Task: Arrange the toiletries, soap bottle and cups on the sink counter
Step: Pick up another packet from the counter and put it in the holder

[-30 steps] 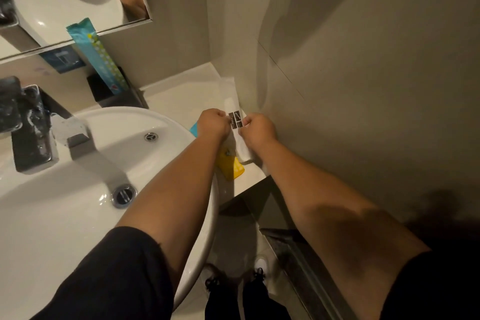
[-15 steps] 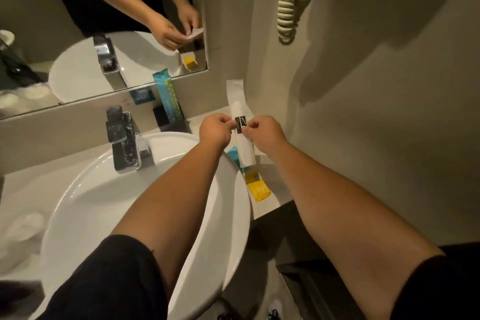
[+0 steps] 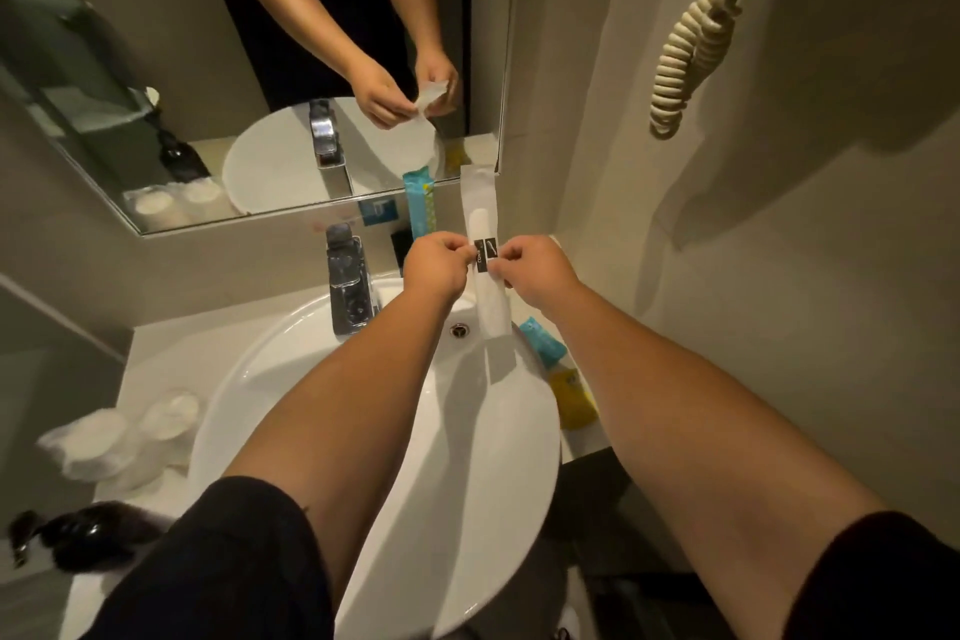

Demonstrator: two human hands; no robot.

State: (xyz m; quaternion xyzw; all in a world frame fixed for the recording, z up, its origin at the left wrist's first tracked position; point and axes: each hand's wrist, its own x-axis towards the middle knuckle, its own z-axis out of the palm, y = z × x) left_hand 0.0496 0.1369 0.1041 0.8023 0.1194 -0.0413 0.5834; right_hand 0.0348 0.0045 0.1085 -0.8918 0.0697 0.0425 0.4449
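A long white sachet point(image 3: 480, 213) with a black label hangs upright over the basin's far right side. My left hand point(image 3: 435, 266) and my right hand point(image 3: 537, 269) pinch it at the label from either side. On the counter to the right lie a small teal packet point(image 3: 543, 342) and a yellow packet point(image 3: 571, 398). A tall teal packet point(image 3: 420, 205) leans in a black holder point(image 3: 400, 244) behind the tap. Two wrapped cups point(image 3: 171, 415) stand at the left, and a dark soap bottle point(image 3: 88, 533) lies near the counter's front left.
The round white basin point(image 3: 311, 353) fills the counter's middle, with a chrome tap point(image 3: 349, 286) at its back. A mirror point(image 3: 156, 68) hangs above. A coiled cream cord point(image 3: 696, 36) dangles on the right wall. The counter point(image 3: 171, 348) ends just right of the packets.
The view has tilted up and left, bringing in the mirror, the cups and the soap bottle. Both hands kept their pinch on the white sachet and lifted it above the basin.
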